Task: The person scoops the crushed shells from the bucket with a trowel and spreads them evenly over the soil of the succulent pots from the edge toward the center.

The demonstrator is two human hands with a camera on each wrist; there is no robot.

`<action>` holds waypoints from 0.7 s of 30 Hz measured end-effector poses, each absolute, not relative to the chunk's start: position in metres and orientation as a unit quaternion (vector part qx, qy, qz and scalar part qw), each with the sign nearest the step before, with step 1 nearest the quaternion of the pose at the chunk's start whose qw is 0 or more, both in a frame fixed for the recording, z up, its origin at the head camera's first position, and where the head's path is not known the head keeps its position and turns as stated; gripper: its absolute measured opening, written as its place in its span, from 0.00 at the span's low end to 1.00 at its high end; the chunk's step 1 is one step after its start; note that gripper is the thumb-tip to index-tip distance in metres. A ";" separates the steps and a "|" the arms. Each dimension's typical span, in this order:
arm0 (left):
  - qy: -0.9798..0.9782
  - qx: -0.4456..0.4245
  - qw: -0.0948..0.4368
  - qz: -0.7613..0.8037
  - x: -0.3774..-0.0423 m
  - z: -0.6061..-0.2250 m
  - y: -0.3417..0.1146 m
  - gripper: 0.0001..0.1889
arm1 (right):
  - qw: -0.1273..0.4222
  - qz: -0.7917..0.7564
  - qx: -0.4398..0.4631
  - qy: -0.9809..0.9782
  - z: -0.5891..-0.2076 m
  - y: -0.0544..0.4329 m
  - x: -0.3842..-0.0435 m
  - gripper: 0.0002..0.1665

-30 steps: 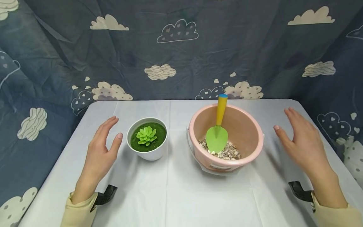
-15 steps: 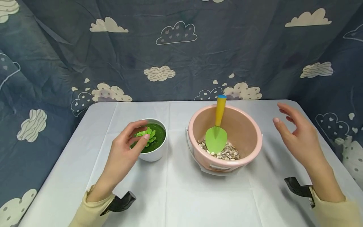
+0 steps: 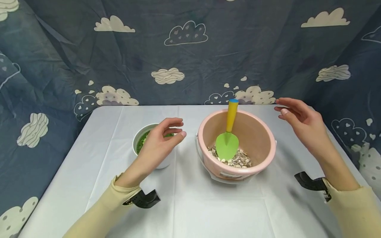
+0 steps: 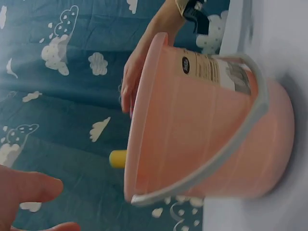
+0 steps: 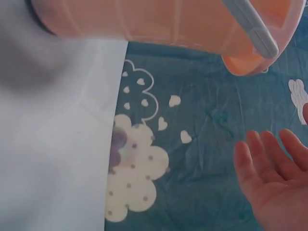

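I have the pink bucket (image 3: 253,137) at three o'clock from the left hand (image 3: 156,144) and eight from the right hand (image 3: 306,120), fingers parted and empty, the trowel (image 3: 230,128) inside pointing its handle at twelve.

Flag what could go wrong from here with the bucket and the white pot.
The trowel pokes up out of the bucket, so a hand might knock it and scatter the loose bits inside. The left hand overlaps the white pot in the head view and could brush it.
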State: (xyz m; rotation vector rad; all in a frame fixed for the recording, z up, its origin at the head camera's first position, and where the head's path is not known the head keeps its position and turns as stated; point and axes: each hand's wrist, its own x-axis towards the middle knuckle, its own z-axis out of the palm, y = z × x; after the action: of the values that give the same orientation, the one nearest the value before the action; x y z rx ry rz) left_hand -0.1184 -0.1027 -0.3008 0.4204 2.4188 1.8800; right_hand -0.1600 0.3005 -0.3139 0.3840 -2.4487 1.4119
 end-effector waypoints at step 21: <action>0.726 0.099 0.113 0.671 -0.143 -0.324 -0.058 0.26 | -0.040 0.479 0.193 -0.855 -0.285 0.271 -0.204 0.26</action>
State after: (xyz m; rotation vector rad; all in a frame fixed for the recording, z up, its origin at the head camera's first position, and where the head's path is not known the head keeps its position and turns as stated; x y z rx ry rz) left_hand -0.1425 -0.0576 -0.3244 0.2892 2.1313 1.9685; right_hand -0.2043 0.2706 -0.2852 0.6222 -2.7583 1.5456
